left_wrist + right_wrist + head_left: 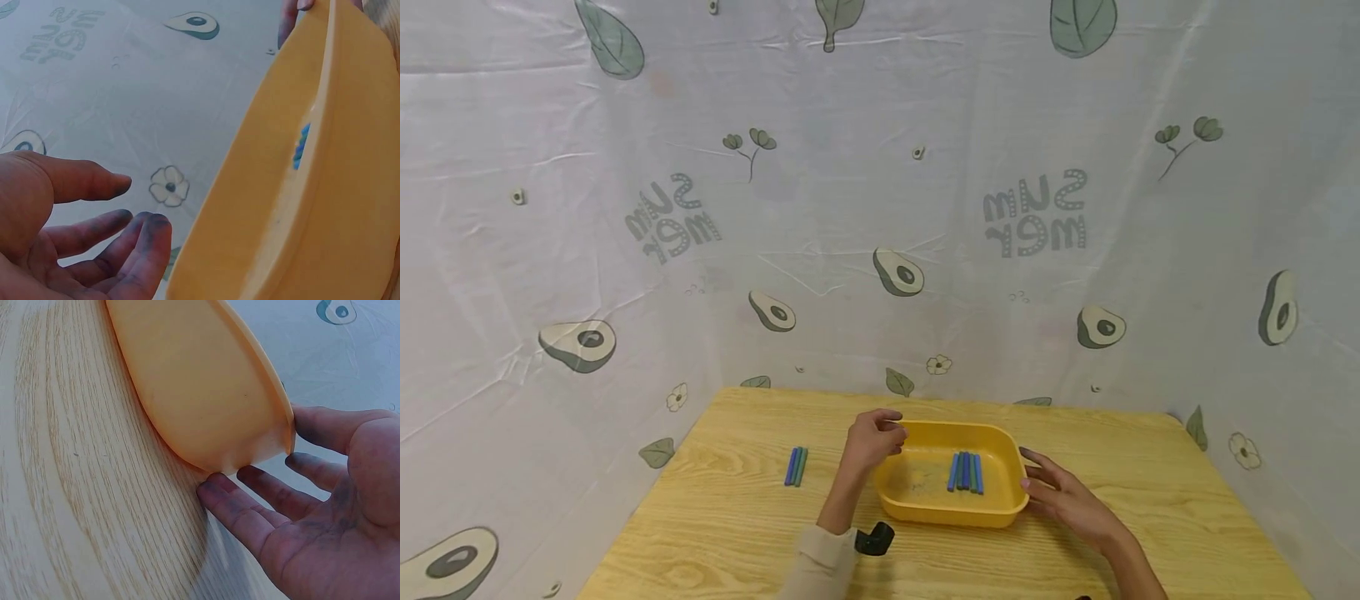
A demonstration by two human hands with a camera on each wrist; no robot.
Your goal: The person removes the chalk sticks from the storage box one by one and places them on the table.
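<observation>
A yellow plastic tray [951, 517] sits on the wooden table between both hands. Several blue and green chalk-like sticks [965, 472] lie side by side within it, toward its right half. The left hand [874, 439] hovers at the tray's left end, its fingers loosely bent and nothing between thumb and fingers in the left wrist view. At the opposite end, the right hand [312, 494] touches the tray's outer wall with nearly straight fingertips, the thumb tip right at the rim. Dark smudges mark the fingers of both hands.
To the left of the tray, a small row of blue and green sticks [796, 467] lies on the wood-grain table [722, 517]. A pale curtain [850, 208] printed with avocados and leaves hangs behind and along both sides. A black wrist device [875, 539] sits at the left sleeve.
</observation>
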